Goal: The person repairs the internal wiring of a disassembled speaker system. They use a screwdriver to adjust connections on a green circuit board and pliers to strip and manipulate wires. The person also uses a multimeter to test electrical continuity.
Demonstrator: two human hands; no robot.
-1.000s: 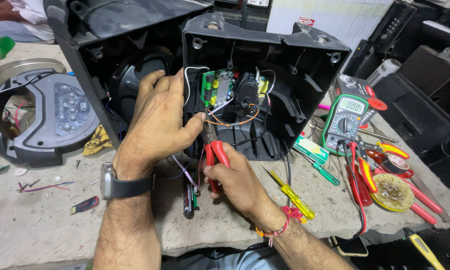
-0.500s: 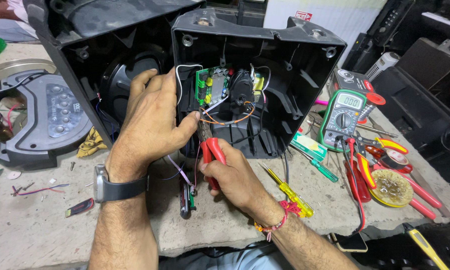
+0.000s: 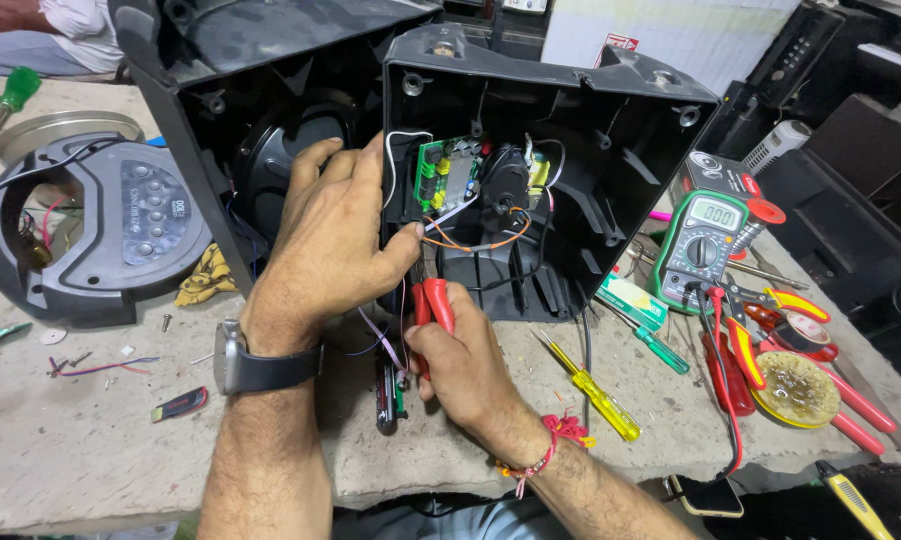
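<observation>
Red-handled pliers (image 3: 431, 305) sit clamped in your right hand (image 3: 466, 365), fingers wrapped shut around both handles, nose up toward the orange wires (image 3: 481, 243). Your left hand (image 3: 336, 235) pinches wires at one open black speaker housing (image 3: 611, 150), beside one green circuit board (image 3: 441, 180). Two yellow screwdrivers (image 3: 591, 390) lie nearby.

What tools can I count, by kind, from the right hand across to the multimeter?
Red-handled pliers, in right hand: 1
Yellow-handled screwdriver: 1
Green-handled screwdriver: 1
Green multimeter: 1
Total: 4
</observation>
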